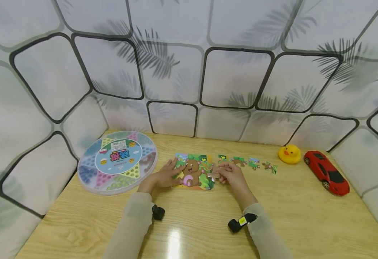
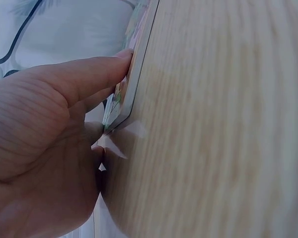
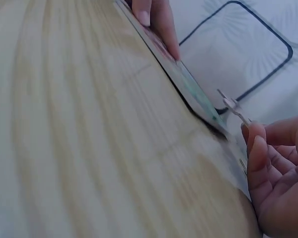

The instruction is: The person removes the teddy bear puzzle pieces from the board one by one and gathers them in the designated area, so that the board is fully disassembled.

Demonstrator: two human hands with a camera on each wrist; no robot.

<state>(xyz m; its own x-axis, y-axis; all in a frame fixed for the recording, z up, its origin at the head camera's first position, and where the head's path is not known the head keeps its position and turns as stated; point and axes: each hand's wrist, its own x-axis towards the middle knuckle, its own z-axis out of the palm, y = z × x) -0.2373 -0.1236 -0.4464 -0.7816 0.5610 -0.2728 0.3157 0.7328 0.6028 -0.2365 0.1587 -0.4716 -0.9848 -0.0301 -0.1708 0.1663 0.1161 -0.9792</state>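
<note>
Head view sets the puzzle board (image 1: pixel 190 175) between the hands: the left hand (image 1: pixel 163 177) lies across its near-left side, fingers extended, gripping nothing; loose pieces (image 1: pixel 253 164) line up right of the right hand (image 1: pixel 232 173). Only the left wrist view bares the board's pale thickness beside the thumb; the right wrist view shows a puzzle piece (image 3: pixel 232 105) raised edge-on, pinched by right thumb and fingertips.

The rectangular, multicoloured card puzzle (image 1: pixel 193 176) looks smooth, the flat, tan wood-grain bench (image 1: pixel 195 223) glossy at six o'clock.
</note>
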